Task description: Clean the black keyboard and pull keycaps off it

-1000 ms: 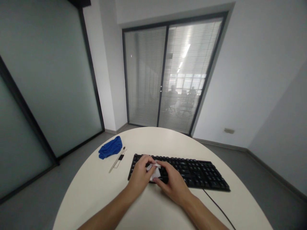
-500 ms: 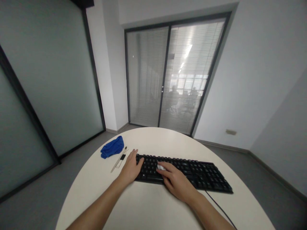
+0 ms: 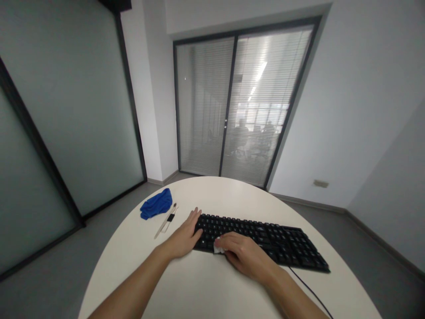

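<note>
You are working at the black keyboard (image 3: 265, 237), which is lying lengthwise across the pale tabletop (image 3: 199, 283). Your left hand (image 3: 184, 235) is resting at the keyboard's left end, its fingers extending along that end and pointing toward the back edge, while its thumb is spreading away from them over the leftmost keys; that hand is staying open rather than gripping anything. Your right hand (image 3: 244, 252) is bending over the keyboard's front edge, left of its middle, and its fingers are closing on a small white wipe (image 3: 218, 250). The wipe is sitting at the keyboard's front edge, partly hidden under those fingers. Left of the keyboard, a slim brush (image 3: 162, 225) and a thin tool with a black band (image 3: 170, 218) are lying side by side. A crumpled blue cloth (image 3: 156, 204) is lying farther left of the keyboard, and a black cable (image 3: 310, 290) is trailing in front of its right half.
</note>
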The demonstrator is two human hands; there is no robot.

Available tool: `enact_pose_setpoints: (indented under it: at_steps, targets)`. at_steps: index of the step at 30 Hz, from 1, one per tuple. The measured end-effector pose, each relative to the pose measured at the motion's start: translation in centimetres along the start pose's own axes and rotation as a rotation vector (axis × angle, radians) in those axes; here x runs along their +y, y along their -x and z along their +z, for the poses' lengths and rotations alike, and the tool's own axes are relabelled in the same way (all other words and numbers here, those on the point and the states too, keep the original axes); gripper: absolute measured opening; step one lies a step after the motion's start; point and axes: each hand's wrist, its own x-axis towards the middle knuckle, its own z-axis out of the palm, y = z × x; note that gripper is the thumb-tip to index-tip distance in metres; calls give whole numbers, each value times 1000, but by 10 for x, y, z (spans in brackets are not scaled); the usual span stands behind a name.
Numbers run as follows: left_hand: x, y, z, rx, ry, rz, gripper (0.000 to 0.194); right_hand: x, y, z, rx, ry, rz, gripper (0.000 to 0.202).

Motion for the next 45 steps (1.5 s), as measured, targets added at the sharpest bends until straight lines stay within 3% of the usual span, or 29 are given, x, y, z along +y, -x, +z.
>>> enact_pose_setpoints:
  at_steps: [7,14,18,23,28,34,39,45]
  targets:
    - [-6,3,-18,-29,-31,9,56,4,4,-6,19,9,29,43]
    - [-15,-1,-19,-5,-53,24,53,-2,-4,13,100,96,31,37]
    - [-15,-2,-20,-1,-28,46,51,-3,-8,23,86,125,66,43]
    - [-10,-2,-17,-27,-10,78,52,5,-6,36,162,179,145,58]
    - [-5,-2,-19,-42,2,73,51,-13,-12,45,63,117,15,59]
    - [-1,0,-21,-72,-51,73,53,-27,-19,38,-43,143,-39,49]
    - [0,3,-17,-48,-63,94,55,-24,-20,29,-22,124,-22,41]
    - [-2,3,-12,-15,-70,119,53,-14,-14,23,36,86,15,46]
